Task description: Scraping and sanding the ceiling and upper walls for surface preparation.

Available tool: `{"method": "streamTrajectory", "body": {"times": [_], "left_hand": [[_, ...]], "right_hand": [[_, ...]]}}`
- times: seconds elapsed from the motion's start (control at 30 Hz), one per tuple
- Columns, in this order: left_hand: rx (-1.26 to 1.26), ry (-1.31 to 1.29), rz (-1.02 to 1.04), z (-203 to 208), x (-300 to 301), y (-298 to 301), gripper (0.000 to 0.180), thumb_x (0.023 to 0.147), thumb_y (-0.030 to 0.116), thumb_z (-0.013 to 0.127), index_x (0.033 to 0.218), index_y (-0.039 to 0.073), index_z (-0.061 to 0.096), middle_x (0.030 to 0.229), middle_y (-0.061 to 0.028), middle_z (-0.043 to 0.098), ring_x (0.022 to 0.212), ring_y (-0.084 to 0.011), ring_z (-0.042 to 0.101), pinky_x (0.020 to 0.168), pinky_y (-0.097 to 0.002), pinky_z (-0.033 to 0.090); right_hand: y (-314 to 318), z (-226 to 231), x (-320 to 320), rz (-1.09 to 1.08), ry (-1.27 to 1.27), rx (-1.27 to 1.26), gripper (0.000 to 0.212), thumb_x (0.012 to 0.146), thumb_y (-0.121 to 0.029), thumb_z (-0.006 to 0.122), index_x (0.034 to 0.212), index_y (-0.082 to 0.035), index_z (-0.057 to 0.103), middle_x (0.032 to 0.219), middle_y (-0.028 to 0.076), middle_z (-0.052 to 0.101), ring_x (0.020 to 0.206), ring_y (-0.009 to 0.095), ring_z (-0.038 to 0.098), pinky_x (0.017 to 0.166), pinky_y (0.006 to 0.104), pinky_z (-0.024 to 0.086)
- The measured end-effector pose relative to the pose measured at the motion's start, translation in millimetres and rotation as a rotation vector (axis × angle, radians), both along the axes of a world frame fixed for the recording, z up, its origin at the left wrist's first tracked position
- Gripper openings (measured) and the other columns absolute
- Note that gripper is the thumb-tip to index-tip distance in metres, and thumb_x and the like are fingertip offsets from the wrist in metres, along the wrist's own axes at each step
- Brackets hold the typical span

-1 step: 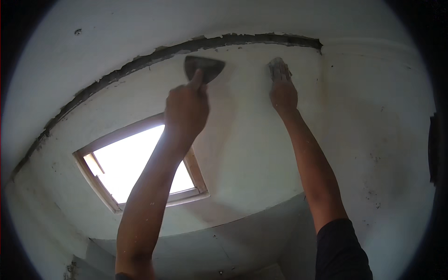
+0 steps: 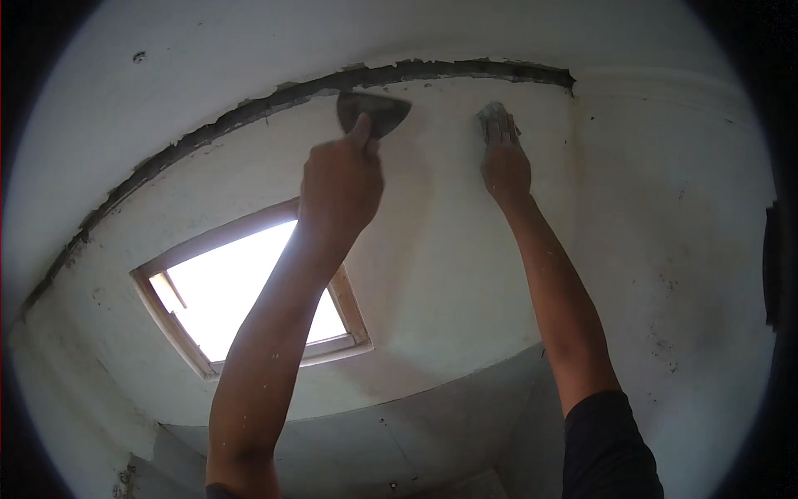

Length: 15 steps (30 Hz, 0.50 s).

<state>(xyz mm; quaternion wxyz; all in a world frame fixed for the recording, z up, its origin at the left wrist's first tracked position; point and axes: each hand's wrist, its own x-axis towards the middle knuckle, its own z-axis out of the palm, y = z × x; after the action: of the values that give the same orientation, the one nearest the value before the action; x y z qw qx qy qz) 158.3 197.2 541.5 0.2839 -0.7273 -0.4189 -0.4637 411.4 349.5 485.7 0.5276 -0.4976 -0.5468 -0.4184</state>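
My left hand is closed round the handle of a putty knife. One finger lies along the back of its wide, dark, fan-shaped blade. The blade is at the pale sloped surface, just under a rough dark gap; I cannot tell whether its edge touches. Farther right, my right hand reaches up to the same surface, its fingers stretched over a crumpled pale grey wad. Most of that wad is hidden by the fingers, and its material is unclear.
A wood-framed skylight, bright with daylight, sits in the slope behind my left forearm. The gap runs in a ragged-edged strip along the ceiling. A stained wall stands at the right, with a dark object at its far edge.
My left hand and the putty knife have shifted slightly right and up, bringing the blade closer to the dark gap. My right hand stays nearly in place with the wad.
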Motion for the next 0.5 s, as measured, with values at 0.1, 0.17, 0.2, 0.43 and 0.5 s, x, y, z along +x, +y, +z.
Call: {"method": "streamTrajectory", "body": {"times": [0.1, 0.17, 0.2, 0.43, 0.5], "left_hand": [[0.118, 0.052, -0.012, 25, 23, 1, 0.032, 0.091, 0.014, 0.052, 0.116, -0.003, 0.061, 0.076, -0.0280, 0.062, 0.074, -0.0422, 0.064, 0.071, -0.0472, 0.051], [0.111, 0.067, -0.022, 43, 27, 6, 0.030, 0.089, 0.013, 0.052, 0.112, -0.004, 0.062, 0.077, -0.0283, 0.063, 0.076, -0.0425, 0.064, 0.072, -0.0473, 0.051], [0.097, 0.078, -0.056, 48, 32, 8, 0.029, 0.088, 0.012, 0.053, 0.108, -0.005, 0.064, 0.078, -0.0286, 0.063, 0.078, -0.0429, 0.064, 0.074, -0.0474, 0.051], [-0.048, -0.081, 0.109, 40, 64, 13, 0.019, 0.084, 0.012, 0.055, 0.092, -0.004, 0.064, 0.089, -0.0294, 0.064, 0.089, -0.0474, 0.061, 0.079, -0.0487, 0.052], [-0.111, -0.051, 0.117, 43, 59, 5, 0.021, 0.085, 0.013, 0.055, 0.095, -0.003, 0.063, 0.091, -0.0292, 0.063, 0.089, -0.0484, 0.061, 0.080, -0.0494, 0.052]], "right_hand": [[-5, 1, 2, 0.028, -0.010, 0.002, 0.056, 0.086, -0.002, 0.047, 0.140, 0.006, 0.034, 0.147, 0.022, 0.034, 0.138, 0.034, 0.032, 0.112, 0.0382, 0.032], [0, 2, -2, 0.028, -0.014, 0.007, 0.056, 0.085, -0.002, 0.047, 0.140, 0.005, 0.035, 0.147, 0.021, 0.034, 0.138, 0.033, 0.032, 0.112, 0.0382, 0.032], [0, 2, 0, 0.006, -0.021, 0.004, 0.056, 0.085, -0.002, 0.048, 0.140, 0.004, 0.035, 0.148, 0.021, 0.034, 0.138, 0.033, 0.032, 0.112, 0.0381, 0.032], [-3, 7, -1, 0.026, 0.012, -0.017, 0.057, 0.084, -0.002, 0.049, 0.140, 0.002, 0.037, 0.148, 0.020, 0.034, 0.138, 0.033, 0.032, 0.112, 0.0397, 0.032], [-7, 9, -7, 0.083, 0.038, -0.091, 0.058, 0.085, -0.004, 0.047, 0.141, 0.002, 0.035, 0.148, 0.019, 0.034, 0.138, 0.033, 0.032, 0.112, 0.0398, 0.033]]}}
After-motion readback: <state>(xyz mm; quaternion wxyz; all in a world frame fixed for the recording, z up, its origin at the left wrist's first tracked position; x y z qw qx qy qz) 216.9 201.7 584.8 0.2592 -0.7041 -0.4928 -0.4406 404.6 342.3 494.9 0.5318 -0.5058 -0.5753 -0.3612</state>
